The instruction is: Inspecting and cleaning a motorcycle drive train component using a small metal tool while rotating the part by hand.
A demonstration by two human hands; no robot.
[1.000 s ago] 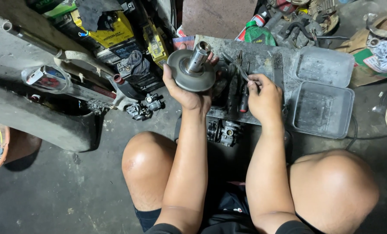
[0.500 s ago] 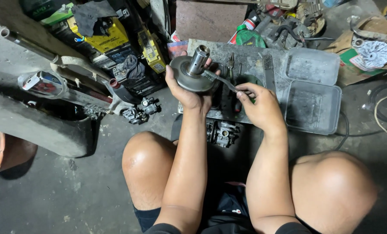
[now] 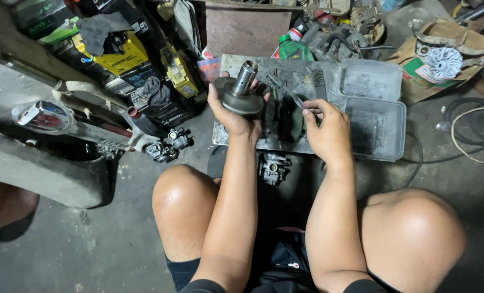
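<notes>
Left hand (image 3: 235, 116) has its fingers curled up around the rim of a round metal pulley (image 3: 239, 95) with a shaft sticking up, held just above the near-left corner of the grimy metal tray (image 3: 328, 81). Right hand (image 3: 326, 133) is pinched shut on a thin metal tool (image 3: 289, 93), tip aimed at the pulley over the tray. My guess: oily part, one-handed grip, so a slip of the tool could jab those fingers or drop it onto the carburetor (image 3: 271, 167) just below the tray.
</notes>
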